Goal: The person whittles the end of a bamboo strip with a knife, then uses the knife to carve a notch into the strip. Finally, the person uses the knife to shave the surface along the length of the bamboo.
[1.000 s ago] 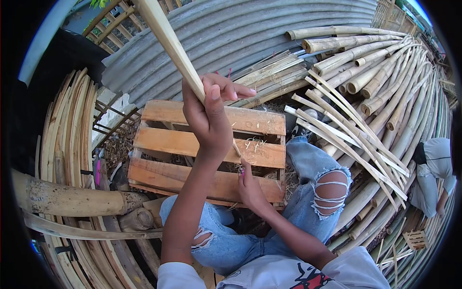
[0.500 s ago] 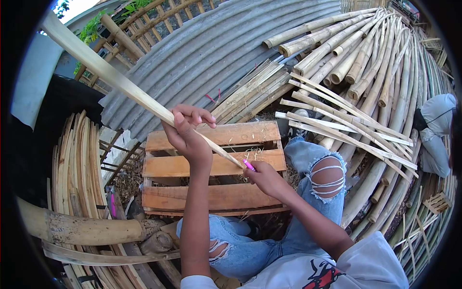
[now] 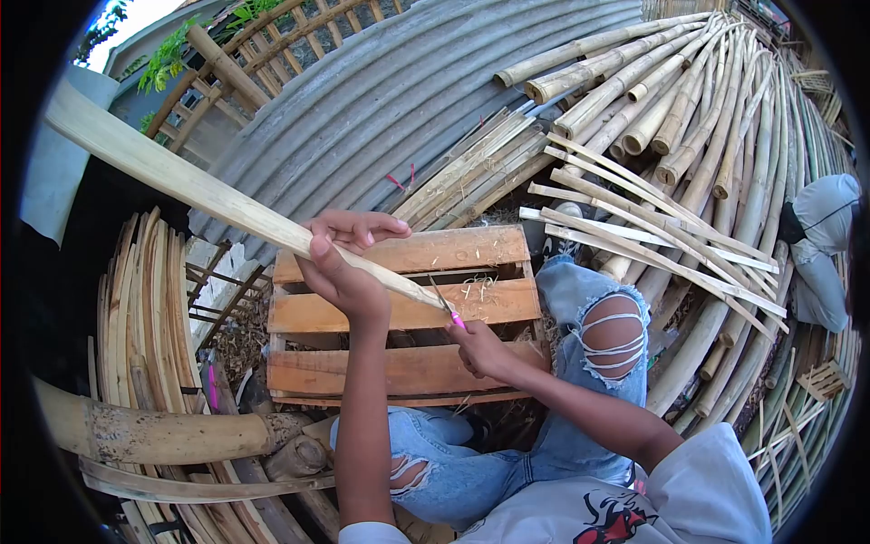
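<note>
A long pale bamboo strip (image 3: 195, 192) slants from the upper left down over a low wooden slatted crate (image 3: 362, 374). My left hand (image 3: 349, 272) grips it near its lower end, thumb on the near side and some fingers stretched out. In my right hand (image 3: 480, 349) is a small knife (image 3: 457, 319) with a pink handle. Its thin blade points up and away, against the strip's narrow lower tip. Pale curled shavings (image 3: 480, 289) lie on the crate slats just beyond the blade.
Bamboo poles (image 3: 666, 136) fan out at the right, with split strips (image 3: 671, 227) across them. Corrugated sheeting (image 3: 362, 109) stands behind the crate. At the left are stacked strips (image 3: 149, 299) and a thick bamboo pole (image 3: 172, 431). Another person's leg (image 3: 820, 281) shows at far right.
The strip has turned to show its broad face, its upper end lower and further left. My right hand has moved slightly down, and the knife blade now shows against the tip.
</note>
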Motion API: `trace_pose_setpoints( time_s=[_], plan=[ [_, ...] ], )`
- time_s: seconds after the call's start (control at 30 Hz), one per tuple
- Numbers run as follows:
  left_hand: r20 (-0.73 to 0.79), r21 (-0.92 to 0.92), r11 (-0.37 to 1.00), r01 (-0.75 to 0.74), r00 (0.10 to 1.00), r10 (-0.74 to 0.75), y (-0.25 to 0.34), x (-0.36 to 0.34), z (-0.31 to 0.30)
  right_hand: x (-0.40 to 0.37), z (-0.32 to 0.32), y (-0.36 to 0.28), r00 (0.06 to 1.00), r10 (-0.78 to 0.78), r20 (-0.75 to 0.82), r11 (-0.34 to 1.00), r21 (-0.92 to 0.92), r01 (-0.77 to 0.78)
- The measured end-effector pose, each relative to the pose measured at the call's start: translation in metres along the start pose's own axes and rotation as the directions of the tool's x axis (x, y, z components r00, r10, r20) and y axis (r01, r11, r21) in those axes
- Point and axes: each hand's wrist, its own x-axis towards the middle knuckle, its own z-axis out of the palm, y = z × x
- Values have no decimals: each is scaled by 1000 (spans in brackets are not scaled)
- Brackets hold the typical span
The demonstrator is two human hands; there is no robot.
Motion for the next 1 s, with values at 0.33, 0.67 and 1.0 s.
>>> trace_pose_setpoints(
  time_s=[0.33, 0.67, 1.0],
  plan=[
    [-33, -29, 999, 37, 999, -38, 3, 1, 2, 21, 6, 48, 988, -129, -87, 987, -110, 119],
    [-20, -6, 997, 71, 997, -71, 5, 4, -4, 20, -10, 42, 994, 103, -18, 989, -102, -105],
    [-90, 0, 997, 81, 993, -80, -2, 14, -14, 20, -12, 50, 990, -127, -58, 965, -237, 110]
  ],
)
